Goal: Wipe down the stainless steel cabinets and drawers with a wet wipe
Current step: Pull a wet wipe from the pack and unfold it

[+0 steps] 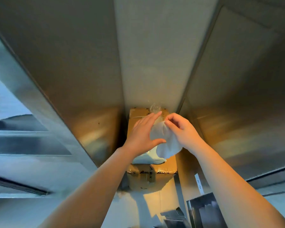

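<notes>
Right hand (179, 130) pinches wet wipe (164, 142) edge; left hand (142, 132) flat beside

A taped brown cardboard box (152, 163) sits between the steel panels, crumpled clear plastic (154, 108) at its far edge. Dark flat items (202, 209) lie low right, beside a white strip (199, 184).

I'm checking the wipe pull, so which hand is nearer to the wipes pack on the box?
Left. The left hand lies flat over the wipes pack; the right hand is beside it, pinching the wet wipe above.
</notes>
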The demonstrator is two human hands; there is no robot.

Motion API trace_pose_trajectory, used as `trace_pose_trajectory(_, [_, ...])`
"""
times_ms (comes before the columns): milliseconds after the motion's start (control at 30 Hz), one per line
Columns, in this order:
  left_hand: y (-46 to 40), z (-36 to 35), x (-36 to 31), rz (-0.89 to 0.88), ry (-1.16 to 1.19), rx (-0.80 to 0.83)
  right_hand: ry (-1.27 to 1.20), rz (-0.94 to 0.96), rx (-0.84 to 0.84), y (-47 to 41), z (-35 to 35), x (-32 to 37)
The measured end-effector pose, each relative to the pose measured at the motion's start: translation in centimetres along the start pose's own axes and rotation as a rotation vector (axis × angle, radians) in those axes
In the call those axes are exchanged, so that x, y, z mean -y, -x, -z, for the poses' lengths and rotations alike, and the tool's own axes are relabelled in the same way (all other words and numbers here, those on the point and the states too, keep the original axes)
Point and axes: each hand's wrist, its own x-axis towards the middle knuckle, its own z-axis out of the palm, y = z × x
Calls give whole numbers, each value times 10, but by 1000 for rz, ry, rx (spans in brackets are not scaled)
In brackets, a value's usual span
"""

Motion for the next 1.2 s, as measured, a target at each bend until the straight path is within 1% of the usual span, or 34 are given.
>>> trace_pose_trajectory(100, [2,19,-22,19,141,27,33,54,-46,10,15,24])
trace_pose_trajectory(200, [7,31,-37,62,249,39,41,64,-133,20,28,38])
trace_pose_trajectory(300, [15,40,-48,83,361,25,57,36,-214,32,37,43])
trace_pose_trajectory(433, [29,52,-64,77,462,21,102,-16,-279,49,41,45])
trace_pose_trajectory(500, [37,58,-73,63,469,10,83,-19,-283,59,38,47])
trace_pose_trajectory(567, [45,66,-83,55,473,-14,-28,-18,-273,70,36,51])
trace_pose_trajectory(667, [58,80,-99,60,526,-55,-237,-4,-224,92,31,57])
trace_pose_trajectory(833, [91,95,-123,57,535,-108,-302,-39,-90,129,9,55])
trace_pose_trajectory(933, [115,101,-139,54,533,-117,-428,-54,-13,154,-4,59])
trace_pose_trajectory(1033, [139,109,-153,59,625,-113,-633,-87,120,173,-19,74])
trace_pose_trajectory(1100, [154,116,-162,43,661,-98,-842,-101,212,183,-28,86])
trace_pose_trajectory(1167, [166,124,-167,30,684,-85,-1031,-151,264,193,-34,98])
trace_pose_trajectory(1200, [171,129,-168,32,687,-84,-1082,-160,275,197,-35,103])
